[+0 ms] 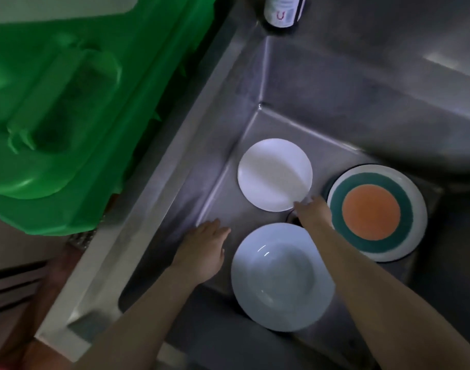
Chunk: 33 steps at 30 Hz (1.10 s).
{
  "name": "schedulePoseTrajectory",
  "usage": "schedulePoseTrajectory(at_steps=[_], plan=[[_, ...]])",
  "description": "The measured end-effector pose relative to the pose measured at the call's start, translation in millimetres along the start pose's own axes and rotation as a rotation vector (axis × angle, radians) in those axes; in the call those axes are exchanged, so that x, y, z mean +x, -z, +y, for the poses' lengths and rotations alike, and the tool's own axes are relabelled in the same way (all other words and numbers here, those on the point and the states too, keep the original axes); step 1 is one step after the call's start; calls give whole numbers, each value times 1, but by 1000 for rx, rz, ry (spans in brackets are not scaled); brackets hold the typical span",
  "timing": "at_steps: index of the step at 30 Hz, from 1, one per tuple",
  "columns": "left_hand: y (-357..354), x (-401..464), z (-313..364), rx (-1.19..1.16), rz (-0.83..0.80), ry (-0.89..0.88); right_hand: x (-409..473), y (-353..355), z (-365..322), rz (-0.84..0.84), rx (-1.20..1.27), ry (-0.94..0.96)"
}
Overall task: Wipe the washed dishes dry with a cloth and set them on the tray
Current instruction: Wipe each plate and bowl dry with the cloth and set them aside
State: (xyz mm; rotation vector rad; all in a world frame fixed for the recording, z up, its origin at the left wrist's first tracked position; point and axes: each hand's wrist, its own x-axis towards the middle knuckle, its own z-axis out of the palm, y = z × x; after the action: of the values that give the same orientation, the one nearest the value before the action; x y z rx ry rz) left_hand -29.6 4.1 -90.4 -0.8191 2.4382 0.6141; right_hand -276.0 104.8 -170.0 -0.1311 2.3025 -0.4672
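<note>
Three dishes lie in the steel sink (321, 124). A small white plate (273, 173) sits at the back. A deep white plate (280, 276) lies nearest me. A plate with an orange centre and a green ring (372, 212) rests on the right. My right hand (312, 212) reaches down with its fingertips at the near right rim of the small white plate; whether it grips the rim is unclear. My left hand (203, 251) hovers with fingers apart over the sink floor, left of the deep plate, holding nothing. No cloth is in view.
A green plastic tray (55, 116) sits on the counter left of the sink. A bottle (281, 10) stands at the sink's back corner. The drain (292, 217) shows between the plates, partly hidden by my right hand.
</note>
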Motion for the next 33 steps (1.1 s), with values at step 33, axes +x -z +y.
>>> schedulePoseTrajectory(at_steps=[33], plan=[[38,-20,30,-1753,-178,392,-141,19,10,-515,1034,-427]])
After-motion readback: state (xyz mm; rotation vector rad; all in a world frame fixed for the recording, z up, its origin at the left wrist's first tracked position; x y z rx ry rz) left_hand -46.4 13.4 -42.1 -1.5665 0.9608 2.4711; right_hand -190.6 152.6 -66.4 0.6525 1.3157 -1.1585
